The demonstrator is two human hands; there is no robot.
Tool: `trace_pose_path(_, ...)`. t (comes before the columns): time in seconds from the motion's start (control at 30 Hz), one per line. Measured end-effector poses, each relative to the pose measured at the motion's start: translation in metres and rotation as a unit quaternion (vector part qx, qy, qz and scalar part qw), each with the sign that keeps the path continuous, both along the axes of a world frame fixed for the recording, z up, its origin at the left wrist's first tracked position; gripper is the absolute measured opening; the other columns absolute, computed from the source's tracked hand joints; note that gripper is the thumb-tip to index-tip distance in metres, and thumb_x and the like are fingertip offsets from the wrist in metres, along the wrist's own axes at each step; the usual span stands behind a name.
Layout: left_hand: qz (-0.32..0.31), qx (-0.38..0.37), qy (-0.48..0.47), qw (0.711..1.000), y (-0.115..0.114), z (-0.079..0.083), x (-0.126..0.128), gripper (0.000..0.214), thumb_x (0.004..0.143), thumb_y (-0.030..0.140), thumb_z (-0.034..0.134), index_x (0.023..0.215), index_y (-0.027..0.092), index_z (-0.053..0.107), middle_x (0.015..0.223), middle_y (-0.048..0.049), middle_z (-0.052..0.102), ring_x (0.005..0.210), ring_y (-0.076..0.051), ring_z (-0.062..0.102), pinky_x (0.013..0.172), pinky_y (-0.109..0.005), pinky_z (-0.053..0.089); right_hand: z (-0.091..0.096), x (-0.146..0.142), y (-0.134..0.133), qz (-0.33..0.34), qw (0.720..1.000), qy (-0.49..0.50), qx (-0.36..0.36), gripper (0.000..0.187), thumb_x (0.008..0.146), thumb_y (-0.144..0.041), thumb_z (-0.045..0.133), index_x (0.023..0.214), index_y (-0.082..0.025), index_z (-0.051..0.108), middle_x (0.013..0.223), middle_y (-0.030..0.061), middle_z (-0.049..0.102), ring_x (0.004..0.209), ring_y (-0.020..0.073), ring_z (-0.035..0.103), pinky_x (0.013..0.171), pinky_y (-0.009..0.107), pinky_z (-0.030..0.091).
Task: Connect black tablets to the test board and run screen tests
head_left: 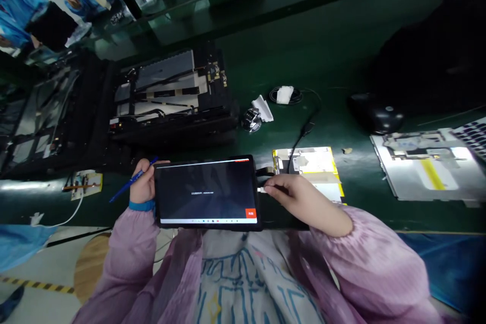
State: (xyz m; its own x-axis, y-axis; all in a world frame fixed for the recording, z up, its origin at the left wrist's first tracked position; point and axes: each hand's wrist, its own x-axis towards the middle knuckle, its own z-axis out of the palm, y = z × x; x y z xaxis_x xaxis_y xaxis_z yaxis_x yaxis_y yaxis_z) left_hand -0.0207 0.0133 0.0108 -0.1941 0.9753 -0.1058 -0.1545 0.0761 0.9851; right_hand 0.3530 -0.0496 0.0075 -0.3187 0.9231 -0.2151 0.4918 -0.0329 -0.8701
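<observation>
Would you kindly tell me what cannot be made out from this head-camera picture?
In the head view:
Left hand: some fingers are hidden behind the tablet.
Tablet's back: turned away from the camera.
White text mid-screen: too small to read surely.
White plug: partly covered by the right hand.
Keyboard-like panel: cut off by the right edge.

The pen (125, 187) is blue; the tablet (207, 182) black; floor tape (38, 284) apparently striped yellow-black.
</observation>
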Motion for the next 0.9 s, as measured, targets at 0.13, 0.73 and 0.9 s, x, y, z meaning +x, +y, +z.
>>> trace_pose_path(0.13, 0.008, 0.012, 0.014, 1.000, -0.001, -0.001, 0.003, 0.048, 0.061, 0.029, 0.078, 0.069, 0.021, 0.031, 0.079, -0.0040, 0.070, 0.071, -0.023, 0.068, 0.062, -0.033, 0.054, 0.002, -0.001, 0.001, 0.008, 1.000, -0.004, -0.017, 0.026, 0.088, -0.034, 0.043, 0.076, -0.020, 0.061, 0.077, 0.0037, 0.067, 0.070, 0.0178, 0.061, 0.064, 0.030, 0.043)
trace_pose_path(0.73, 0.046, 0.081, 0.058, 0.994, -0.010, 0.002, 0.018, 0.044, 0.067, 0.033, 0.077, 0.068, 0.020, 0.035, 0.073, -0.0019, 0.070, 0.069, -0.018, 0.067, 0.064, -0.028, 0.053, -0.002, -0.021, -0.006, -0.035, 0.997, -0.065, 0.035, 0.024, 0.087, -0.030, 0.045, 0.076, -0.021, 0.065, 0.077, 0.0042, 0.070, 0.070, 0.0200, 0.065, 0.064, 0.030, 0.045)
trace_pose_path(0.9, 0.040, 0.068, 0.053, 0.995, -0.013, 0.004, 0.019, 0.042, 0.068, 0.032, 0.077, 0.068, 0.021, 0.036, 0.074, -0.0020, 0.070, 0.075, -0.021, 0.068, 0.068, -0.032, 0.054, 0.001, -0.020, -0.003, -0.012, 0.995, -0.084, 0.056, 0.027, 0.087, -0.030, 0.044, 0.076, -0.021, 0.066, 0.078, 0.0054, 0.071, 0.072, 0.0216, 0.066, 0.065, 0.032, 0.047)
